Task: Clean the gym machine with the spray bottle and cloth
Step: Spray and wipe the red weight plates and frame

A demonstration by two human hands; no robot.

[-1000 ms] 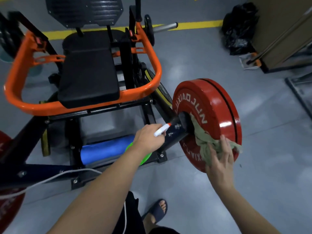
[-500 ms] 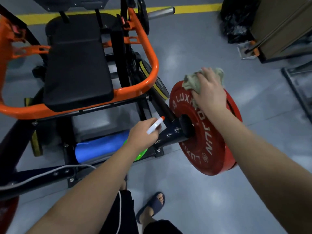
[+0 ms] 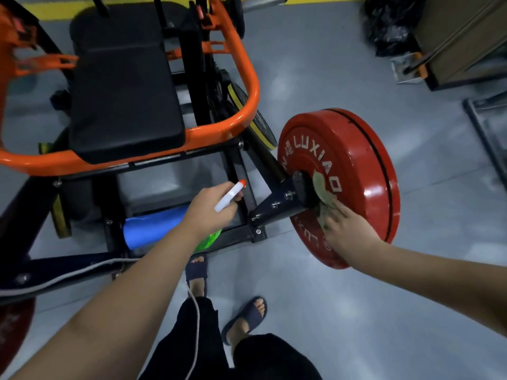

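Note:
The gym machine has an orange frame (image 3: 247,111) and a black seat pad (image 3: 120,100). A red weight plate (image 3: 354,165) sits on its black sleeve (image 3: 285,201) at the right. My left hand (image 3: 208,212) grips a green spray bottle (image 3: 210,239) with a white, orange-tipped nozzle (image 3: 230,197), held left of the plate. My right hand (image 3: 348,234) presses a greenish cloth (image 3: 323,193) flat against the plate's face, just below the hub. Most of the bottle's body is hidden behind my left hand.
A blue foam roller (image 3: 153,227) lies under the frame. A black bag (image 3: 389,23) and a brown cabinet (image 3: 461,37) stand at the back right. A white cable (image 3: 196,325) hangs by my legs. My sandalled feet (image 3: 247,316) are on the grey floor.
My right hand has carried the cloth from the top rim of the red plate down to its face near the hub. My left hand with the bottle has stayed about where it was.

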